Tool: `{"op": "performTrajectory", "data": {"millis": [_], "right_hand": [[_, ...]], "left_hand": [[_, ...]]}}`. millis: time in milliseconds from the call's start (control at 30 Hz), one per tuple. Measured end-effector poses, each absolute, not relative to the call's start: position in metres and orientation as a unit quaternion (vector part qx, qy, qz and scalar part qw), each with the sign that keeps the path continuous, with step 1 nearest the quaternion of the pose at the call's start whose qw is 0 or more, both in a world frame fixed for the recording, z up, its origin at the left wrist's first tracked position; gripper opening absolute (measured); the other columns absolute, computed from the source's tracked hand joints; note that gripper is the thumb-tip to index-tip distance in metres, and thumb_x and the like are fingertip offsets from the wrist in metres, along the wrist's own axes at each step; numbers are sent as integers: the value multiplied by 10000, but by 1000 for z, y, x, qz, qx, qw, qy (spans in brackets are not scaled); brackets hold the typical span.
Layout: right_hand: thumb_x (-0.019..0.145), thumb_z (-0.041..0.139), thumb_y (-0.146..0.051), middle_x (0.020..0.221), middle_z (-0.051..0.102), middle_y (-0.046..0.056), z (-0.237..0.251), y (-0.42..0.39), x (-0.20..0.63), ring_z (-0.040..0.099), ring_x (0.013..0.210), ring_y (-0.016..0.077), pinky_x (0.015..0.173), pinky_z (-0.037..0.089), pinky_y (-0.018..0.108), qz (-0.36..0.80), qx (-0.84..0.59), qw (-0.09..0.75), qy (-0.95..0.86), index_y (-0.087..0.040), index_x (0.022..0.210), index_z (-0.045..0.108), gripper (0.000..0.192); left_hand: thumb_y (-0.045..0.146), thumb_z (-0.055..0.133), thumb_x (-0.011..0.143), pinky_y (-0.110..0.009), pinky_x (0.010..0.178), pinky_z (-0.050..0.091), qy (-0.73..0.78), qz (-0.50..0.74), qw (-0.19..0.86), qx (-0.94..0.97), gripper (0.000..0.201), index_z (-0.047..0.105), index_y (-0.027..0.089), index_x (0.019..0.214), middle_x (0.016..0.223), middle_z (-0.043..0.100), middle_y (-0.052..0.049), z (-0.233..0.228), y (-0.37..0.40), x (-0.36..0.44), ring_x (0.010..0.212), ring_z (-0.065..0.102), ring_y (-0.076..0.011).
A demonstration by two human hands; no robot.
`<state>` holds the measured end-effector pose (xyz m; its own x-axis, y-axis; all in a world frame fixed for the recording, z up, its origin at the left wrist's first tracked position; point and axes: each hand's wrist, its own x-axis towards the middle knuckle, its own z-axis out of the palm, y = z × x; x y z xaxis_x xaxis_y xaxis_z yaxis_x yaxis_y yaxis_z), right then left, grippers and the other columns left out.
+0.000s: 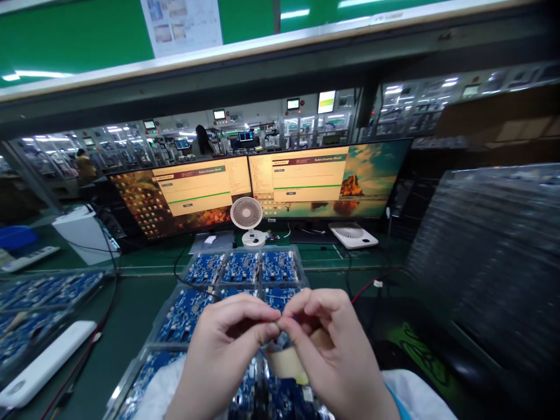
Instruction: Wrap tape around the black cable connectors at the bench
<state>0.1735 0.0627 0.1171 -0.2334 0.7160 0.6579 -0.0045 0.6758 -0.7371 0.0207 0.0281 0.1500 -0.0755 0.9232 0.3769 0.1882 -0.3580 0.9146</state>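
My left hand (231, 344) and my right hand (328, 344) meet fingertip to fingertip above a clear plastic tray (164, 306). Both are closed in a pinch, thumb against forefinger. Whatever lies between the fingertips is too small and hidden to name. Below my right palm a pale yellow piece (289, 364) shows, partly covered by the hand. Blue circuit boards (184, 312) fill the tray's compartments under and beyond my hands. A thin black cable (196, 286) runs from the left towards my left hand; its end is hidden.
Two monitors (192, 195) (324, 181) stand behind a small white fan (247, 213). Stacked clear trays (485, 256) rise at the right. More boards in a tray (48, 291) and a long white bar (48, 361) lie at the left. A shelf (262, 64) crosses overhead.
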Motion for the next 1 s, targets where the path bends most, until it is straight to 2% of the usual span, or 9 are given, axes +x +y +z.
{"op": "performTrajectory", "data": {"millis": [200, 333, 467, 633, 767, 900, 1000], "right_hand": [[839, 548, -80, 737, 427, -59, 122, 74, 177, 450, 602, 129, 533, 394, 237, 312, -250, 563, -724, -291, 919, 418, 260], [853, 562, -122, 717, 439, -66, 121, 76, 177, 441, 591, 125, 534, 376, 237, 341, -255, 543, -723, -290, 927, 435, 223], [828, 604, -152, 688, 431, -74, 125, 78, 176, 435, 584, 117, 524, 374, 221, 410, -252, 532, -697, -276, 898, 460, 203], [788, 651, -189, 693, 468, -69, 128, 79, 171, 470, 604, 123, 530, 398, 220, 490, -253, 526, -647, -270, 966, 481, 258], [759, 738, -279, 666, 471, -78, 128, 76, 169, 453, 584, 115, 519, 375, 215, 538, -272, 507, -616, -266, 983, 496, 331], [774, 739, -435, 648, 495, -77, 128, 77, 170, 495, 560, 114, 533, 381, 233, 606, -257, 449, -604, -256, 974, 507, 354], [800, 660, -573, 675, 501, -57, 130, 82, 174, 496, 604, 119, 562, 378, 239, 611, -239, 433, -619, -232, 992, 539, 409]], "left_hand": [[91, 724, 746, -179, 615, 551, 460, 573, 345, 585, 222, 793, 302, 745, 749, 750, 17, 149, 28, 22, 691, 687, -128], [111, 727, 762, -153, 640, 548, 468, 579, 332, 579, 213, 799, 311, 762, 756, 759, 22, 147, 28, 24, 711, 693, -115], [159, 734, 776, -189, 659, 580, 452, 581, 408, 541, 156, 800, 301, 771, 765, 755, 16, 145, 30, 26, 706, 710, -133], [207, 706, 816, -193, 678, 578, 446, 571, 453, 519, 140, 803, 294, 866, 827, 749, -5, 146, 30, 23, 744, 706, -135], [234, 759, 772, -173, 670, 551, 439, 562, 481, 510, 75, 808, 256, 824, 821, 738, -17, 147, 30, 18, 765, 686, -131], [256, 850, 664, -164, 565, 523, 400, 587, 550, 440, 103, 780, 194, 708, 654, 701, -2, 145, 35, 20, 604, 651, -103], [285, 844, 677, -181, 501, 514, 363, 596, 601, 390, 161, 743, 168, 720, 559, 669, 7, 146, 37, 24, 487, 619, -93]]}}
